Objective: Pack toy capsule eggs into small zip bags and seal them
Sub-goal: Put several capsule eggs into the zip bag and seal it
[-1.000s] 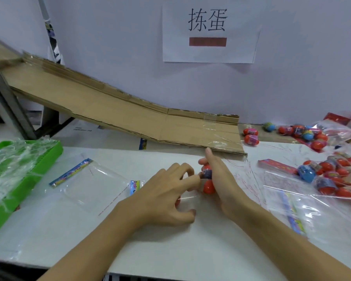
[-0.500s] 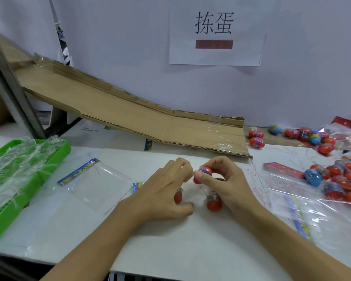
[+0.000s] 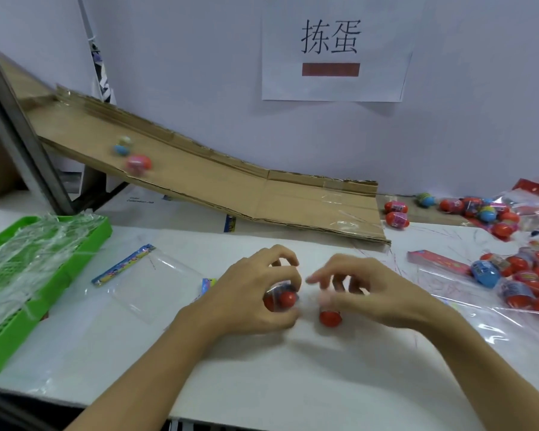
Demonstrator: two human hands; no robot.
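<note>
White table [image 3: 262, 384], cardboard ramp [image 3: 231, 188] at 11 o'clock. My left hand [image 3: 249, 300] curls round a red capsule egg [image 3: 282, 300]; right hand [image 3: 377, 293] blurred, grip unclear, second egg [image 3: 330, 317] at centre. Light, hard, slick I'd guess: pinch the middle.

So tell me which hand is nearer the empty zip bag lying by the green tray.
Left. The left hand sits just right of the empty zip bag, almost touching its edge; the right hand is farther right, beyond the left hand.

White wall [image 3: 199, 73] — white table [image 3: 293, 368].
</note>
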